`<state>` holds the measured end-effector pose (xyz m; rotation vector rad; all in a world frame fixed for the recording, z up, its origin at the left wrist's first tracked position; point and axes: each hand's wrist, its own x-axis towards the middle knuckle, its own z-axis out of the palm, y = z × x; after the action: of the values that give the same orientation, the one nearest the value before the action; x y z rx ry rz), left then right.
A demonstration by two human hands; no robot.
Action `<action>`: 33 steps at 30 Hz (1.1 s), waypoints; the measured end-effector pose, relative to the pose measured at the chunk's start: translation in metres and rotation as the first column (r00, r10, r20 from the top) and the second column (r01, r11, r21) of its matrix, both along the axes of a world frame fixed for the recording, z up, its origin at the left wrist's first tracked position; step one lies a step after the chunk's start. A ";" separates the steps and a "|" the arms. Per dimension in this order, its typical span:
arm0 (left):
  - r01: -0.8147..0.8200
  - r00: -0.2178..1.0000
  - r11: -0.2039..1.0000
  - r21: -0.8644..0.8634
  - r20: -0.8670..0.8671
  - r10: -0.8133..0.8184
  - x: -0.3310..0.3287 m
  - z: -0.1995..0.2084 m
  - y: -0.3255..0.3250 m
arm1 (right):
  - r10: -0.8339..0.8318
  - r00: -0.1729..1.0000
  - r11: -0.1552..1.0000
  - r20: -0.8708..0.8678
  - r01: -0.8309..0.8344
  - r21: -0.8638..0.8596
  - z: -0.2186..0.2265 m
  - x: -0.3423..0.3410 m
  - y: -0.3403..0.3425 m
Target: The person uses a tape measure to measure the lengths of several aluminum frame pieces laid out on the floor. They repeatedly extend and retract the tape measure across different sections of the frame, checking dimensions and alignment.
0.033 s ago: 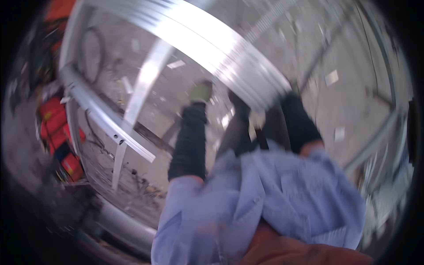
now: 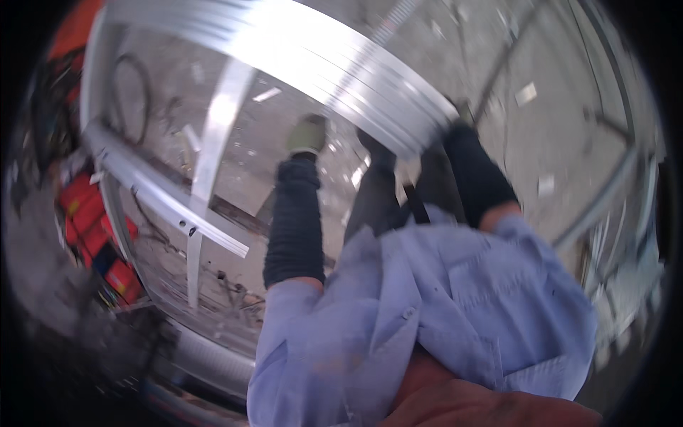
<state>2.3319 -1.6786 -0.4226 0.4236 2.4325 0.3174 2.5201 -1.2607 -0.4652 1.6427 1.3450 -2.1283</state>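
Observation:
A long, shiny ribbed metal profile (image 2: 320,60) stretches from the upper left to the middle right. At its right end is my right hand (image 2: 461,114), gloved, with the fingers closed round the edge and partly hidden. My left hand (image 2: 308,134), in a green glove, hangs just below the profile's near edge, apparently apart from it. Blur hides how its fingers are held. Dark sleeve covers (image 2: 295,213) wrap both forearms.
A metal frame (image 2: 222,110) stands at the left, with a second, narrower metal profile (image 2: 167,199) lying across it. Beyond it is a red bag-like object (image 2: 85,213). Scraps and a pale piece (image 2: 526,94) litter the grey floor. Metal bars (image 2: 597,196) run along the right.
The profile and frame appear slightly further left and higher. My left hand has shifted a little left and up in the view; my right hand stays at the profile's end.

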 end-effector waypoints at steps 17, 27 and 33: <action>-0.397 0.893 0.916 -0.057 0.204 0.400 -0.026 0.053 0.031 | -0.503 0.853 0.856 0.138 0.513 -0.053 0.026 0.027 0.005; -0.412 0.887 0.909 -0.060 0.201 0.415 -0.026 0.068 0.041 | -0.551 0.834 0.750 -0.009 0.491 -0.442 0.015 -0.047 -0.036; -0.413 0.888 0.910 -0.027 0.209 0.410 -0.027 0.079 0.053 | -0.350 0.926 0.906 -0.144 0.296 -0.302 -0.006 -0.010 -0.019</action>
<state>2.3050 -1.6257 -0.3439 -0.1258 2.2922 0.5369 2.5100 -1.2797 -0.4708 1.6713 0.8004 -2.5853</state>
